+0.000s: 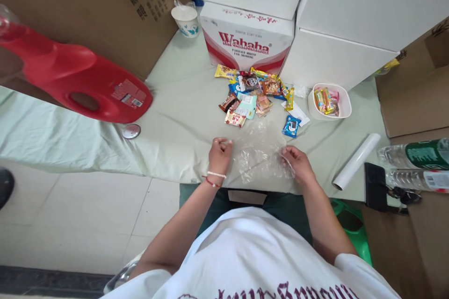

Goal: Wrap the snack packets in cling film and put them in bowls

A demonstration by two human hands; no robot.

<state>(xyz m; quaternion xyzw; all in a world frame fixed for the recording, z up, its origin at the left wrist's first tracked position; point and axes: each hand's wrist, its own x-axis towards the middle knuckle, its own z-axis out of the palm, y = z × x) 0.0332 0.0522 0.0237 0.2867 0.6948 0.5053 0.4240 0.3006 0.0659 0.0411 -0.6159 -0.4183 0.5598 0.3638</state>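
A clear, crinkled plastic bag (257,154) lies spread near the table's front edge, between my two hands. At its left edge, my left hand (220,153) has its fingers curled in and pinches the film between thumb and forefinger. My right hand (297,161) grips the opposite side, with some film bunched over its fingers. Just beyond the bag is a loose pile of wrapped snacks (247,105) in several colours. A blue snack packet (291,126) lies apart from them, close to my right hand. Further right, a white plastic tub (329,114) holds more wrapped snacks.
A Wahaha water carton (245,39) stands behind the snacks, beside a paper cup (187,21). To the left are a large red jug (101,81) and a round lid (131,131). On the right lie a white roll (357,161), a black phone-like object (375,187) and water bottles (416,155).
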